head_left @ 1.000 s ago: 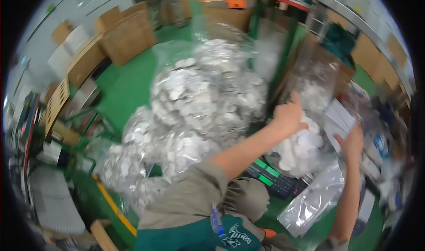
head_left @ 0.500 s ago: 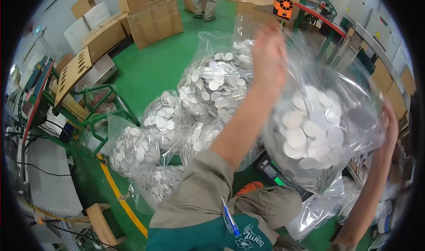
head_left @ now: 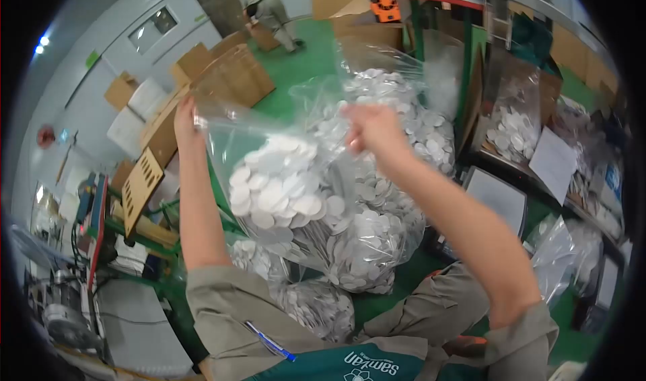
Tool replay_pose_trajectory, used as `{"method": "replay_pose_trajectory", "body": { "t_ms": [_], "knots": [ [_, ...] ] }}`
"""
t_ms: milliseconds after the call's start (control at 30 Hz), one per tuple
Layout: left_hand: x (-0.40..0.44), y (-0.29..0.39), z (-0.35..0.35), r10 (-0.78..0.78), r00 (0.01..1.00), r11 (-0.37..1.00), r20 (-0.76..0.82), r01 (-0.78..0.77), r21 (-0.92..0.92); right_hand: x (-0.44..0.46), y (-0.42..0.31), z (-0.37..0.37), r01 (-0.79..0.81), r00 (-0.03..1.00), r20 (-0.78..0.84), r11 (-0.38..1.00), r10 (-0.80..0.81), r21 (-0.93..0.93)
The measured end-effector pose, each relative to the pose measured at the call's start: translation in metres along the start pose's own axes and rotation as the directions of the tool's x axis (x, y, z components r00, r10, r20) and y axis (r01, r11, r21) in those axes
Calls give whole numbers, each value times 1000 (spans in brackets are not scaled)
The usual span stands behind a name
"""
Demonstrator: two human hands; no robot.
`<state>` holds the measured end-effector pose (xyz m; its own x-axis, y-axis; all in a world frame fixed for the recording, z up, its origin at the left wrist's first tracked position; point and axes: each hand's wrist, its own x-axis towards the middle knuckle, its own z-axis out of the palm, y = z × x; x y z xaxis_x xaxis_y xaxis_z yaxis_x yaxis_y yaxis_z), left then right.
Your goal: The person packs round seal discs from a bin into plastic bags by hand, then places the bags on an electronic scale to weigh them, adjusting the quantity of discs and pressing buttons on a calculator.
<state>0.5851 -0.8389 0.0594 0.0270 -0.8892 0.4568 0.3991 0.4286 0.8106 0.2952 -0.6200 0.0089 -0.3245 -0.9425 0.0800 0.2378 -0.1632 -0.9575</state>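
Observation:
A clear plastic bag (head_left: pixel 282 186) full of white round discs hangs between my two hands, tilted over the other bags. My left hand (head_left: pixel 186 117) is closed on its upper left edge. At the opposite upper edge, my right hand (head_left: pixel 374 131) is closed in a fist on the bag's film. Beneath and behind it stand several more disc-filled bags, among them one at the front (head_left: pixel 316 307), one to the right (head_left: pixel 372 246) and one at the back (head_left: pixel 383 88). The lifted bag hides parts of them.
A scale with a flat grey platform (head_left: pixel 494 203) stands right of the bags. Another disc bag (head_left: pixel 513 132) sits in a box farther right. Cardboard boxes (head_left: pixel 235 75) stand behind on the left, near a bent-over person (head_left: pixel 269 11). A green-framed bench (head_left: pixel 441 1) is at the back.
The held bag has moved left, from above the scale to over the other bags. The scale's platform now shows. My view has shifted, and the person at the back is bending over.

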Motion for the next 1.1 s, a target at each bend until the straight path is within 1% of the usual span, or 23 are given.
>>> {"method": "replay_pose_trajectory", "body": {
  "t_ms": [33,100,133,167,233,300,367,400,433,467,500,533,567,600,633,700,767,833,900,933,1000,1067,1100],
  "knots": [
    [-2,-25,-31,-48,995,996,-92,42,-73,0,27,3,-68,998,-16,996,68,54],
    [-40,-60,-65,-214,976,977,-48,214,-7,7,88,-1,-265,964,-2,960,266,93],
    [-29,-105,-138,-217,952,974,216,225,-12,4,114,-3,-229,972,-34,971,232,71],
    [-77,-85,-74,-264,941,962,-211,272,8,3,127,-5,-195,978,-66,980,197,45],
    [-84,-100,-103,-271,939,961,-211,276,-3,0,123,-13,-237,965,-105,970,242,51],
    [-79,-95,-111,-259,943,887,-211,318,333,2,111,-32,-277,960,40,961,277,-10],
    [-79,-74,-85,-222,956,644,-193,293,707,-22,57,-58,-204,970,118,976,212,-73],
    [-72,-64,-82,-136,989,344,-53,97,934,-36,34,-78,-97,980,152,979,125,-178],
    [-52,-78,-111,218,877,-114,428,-413,904,-52,11,-99,9,982,186,960,45,-280],
    [-88,-27,-25,-9,978,-108,206,-206,973,-70,-12,-122,151,981,171,916,-92,-372],
    [-110,-6,32,143,945,-244,293,-253,936,-92,-33,-145,266,963,162,840,-214,-473],
    [-73,-20,17,227,805,-70,547,-547,834,-115,-52,-169,304,946,112,716,-304,-629],
    [-94,-18,65,367,829,129,421,-494,860,-146,-76,-188,272,939,45,657,-340,-704],
    [-92,-27,95,379,803,404,461,-591,698,-180,-97,-204,224,935,-18,627,-355,-746],
    [-116,-26,143,338,786,547,517,-611,572,-215,-111,-215,189,922,-105,671,-372,-717],
    [-161,-40,228,237,738,765,632,-543,348,-289,-135,-230,1,876,-222,463,-427,-886],
    [-226,-52,310,144,628,785,765,-543,298,-364,-135,-237,-195,836,-298,258,-460,-946],
    [-299,-67,380,63,417,827,907,-530,186,-431,-119,-225,-498,662,-532,221,-528,-839],
    [-380,-91,442,109,84,827,990,-560,-43,-496,-82,-219,-787,466,-642,47,-609,-615],
    [-425,-117,463,-10,-34,889,999,-458,-7,-519,-63,-214,-852,341,-692,101,-636,-513],
    [-517,-165,489,2,-403,868,915,-455,-202,-554,-20,-194,-933,73,-768,228,-636,-277],
    [-615,-219,500,-308,-606,748,734,-631,-207,-569,13,-177,-954,-115,-749,282,-652,-99],
    [-662,-269,492,-329,-680,749,656,-610,-257,-572,22,-173,-951,-195,-723,307,-663,-25]
  ]
}}
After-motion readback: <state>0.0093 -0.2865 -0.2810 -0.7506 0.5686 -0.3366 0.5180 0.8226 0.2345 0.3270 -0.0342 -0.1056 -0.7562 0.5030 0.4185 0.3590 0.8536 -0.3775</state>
